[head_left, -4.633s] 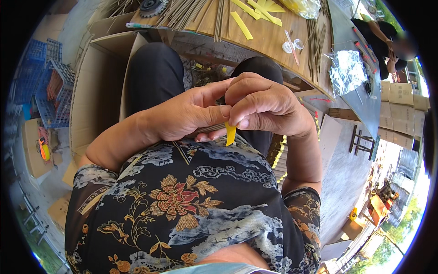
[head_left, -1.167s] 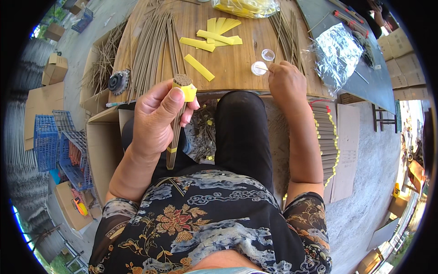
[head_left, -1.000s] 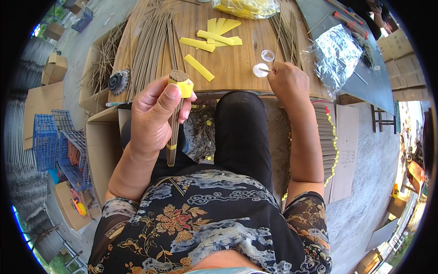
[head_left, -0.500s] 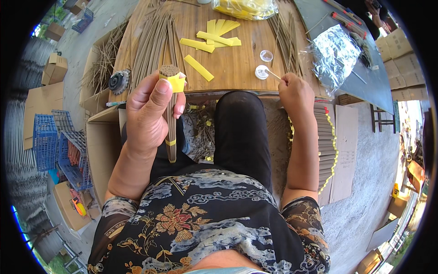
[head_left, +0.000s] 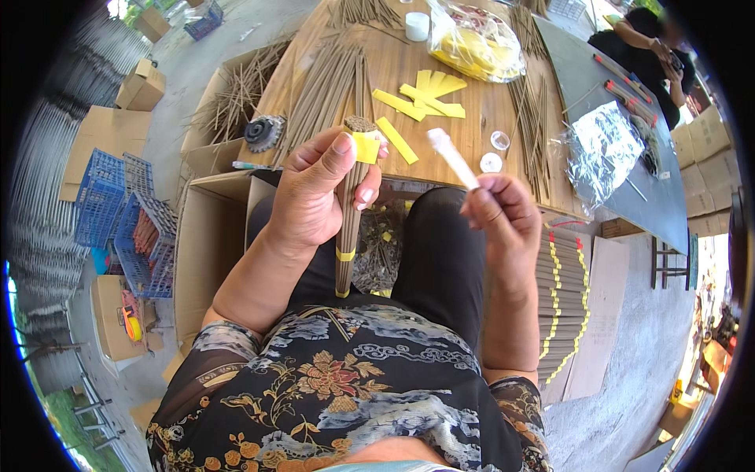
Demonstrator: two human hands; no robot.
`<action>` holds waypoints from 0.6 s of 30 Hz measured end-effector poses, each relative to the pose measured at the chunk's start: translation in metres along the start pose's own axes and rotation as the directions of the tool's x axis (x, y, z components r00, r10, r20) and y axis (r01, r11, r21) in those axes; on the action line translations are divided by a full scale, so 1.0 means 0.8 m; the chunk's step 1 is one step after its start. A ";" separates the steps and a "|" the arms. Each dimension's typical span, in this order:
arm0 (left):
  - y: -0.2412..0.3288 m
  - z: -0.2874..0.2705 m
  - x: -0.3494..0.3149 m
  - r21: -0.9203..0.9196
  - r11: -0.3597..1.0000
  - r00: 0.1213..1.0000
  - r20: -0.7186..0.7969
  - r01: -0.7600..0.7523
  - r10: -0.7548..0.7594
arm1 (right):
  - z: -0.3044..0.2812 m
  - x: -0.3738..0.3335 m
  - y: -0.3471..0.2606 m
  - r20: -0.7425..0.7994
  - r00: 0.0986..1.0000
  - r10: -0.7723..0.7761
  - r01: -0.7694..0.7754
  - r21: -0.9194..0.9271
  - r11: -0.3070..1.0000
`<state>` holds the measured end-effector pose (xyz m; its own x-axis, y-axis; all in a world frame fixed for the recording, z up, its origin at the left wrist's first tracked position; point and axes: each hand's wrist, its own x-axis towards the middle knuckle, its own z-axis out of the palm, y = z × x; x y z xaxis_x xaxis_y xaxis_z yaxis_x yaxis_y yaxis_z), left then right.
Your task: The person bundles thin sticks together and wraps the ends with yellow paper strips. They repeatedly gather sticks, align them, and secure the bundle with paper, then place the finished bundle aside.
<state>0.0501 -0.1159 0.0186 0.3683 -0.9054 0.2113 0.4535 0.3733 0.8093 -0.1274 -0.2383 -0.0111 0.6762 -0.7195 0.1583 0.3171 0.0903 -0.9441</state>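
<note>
My left hand (head_left: 308, 193) is closed round a tapering bundle of brown incense sticks (head_left: 348, 216), its wide end up. A yellow paper strip (head_left: 366, 148) wraps the top of the bundle beneath my thumb, and a thinner yellow band circles it lower down. Between the thumb and fingers of my right hand (head_left: 507, 224) is a thin white applicator stick (head_left: 456, 161), blurred, its tip pointing up toward the bundle but apart from it. Just beyond that hand, a small round white pot (head_left: 491, 163) stands on the wooden table (head_left: 464, 130) near a clear round lid (head_left: 499, 141).
Loose yellow paper strips (head_left: 425, 98) lie mid-table by a plastic bag of yellow paper (head_left: 476, 51). Loose incense sticks (head_left: 326, 90) spread on the left. Banded bundles (head_left: 562, 299) are stacked at my right. Another person (head_left: 633, 47) is at the far right, near crumpled foil (head_left: 604, 149).
My right hand has lifted the applicator stick out of the white pot and brought it nearer to the bundle. The whole view has shifted, with the left hand still gripping the bundle.
</note>
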 end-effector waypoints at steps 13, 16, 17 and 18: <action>0.030 0.006 -0.022 -0.074 0.994 0.996 0.016 -0.084 0.085 | 0.070 -0.007 -0.015 0.301 0.950 -0.086 0.068 0.070 0.995; 0.034 0.005 -0.022 -0.091 0.992 0.995 0.046 -0.086 0.090 | 0.084 -0.012 -0.012 0.263 0.943 -0.203 0.199 0.041 0.979; 0.034 0.006 -0.023 -0.107 0.990 0.995 0.036 -0.093 0.097 | 0.084 -0.012 -0.004 0.268 0.933 -0.239 0.245 0.012 0.970; 0.035 0.007 -0.024 -0.122 0.987 0.994 0.026 -0.100 0.104 | 0.085 -0.012 0.000 0.274 0.922 -0.274 0.290 -0.017 0.957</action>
<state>0.0512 -0.0893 0.0400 0.3926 -0.8664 0.3085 0.5099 0.4842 0.7110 -0.0887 -0.1845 0.0068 0.7187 -0.4992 0.4840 0.4879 -0.1339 -0.8626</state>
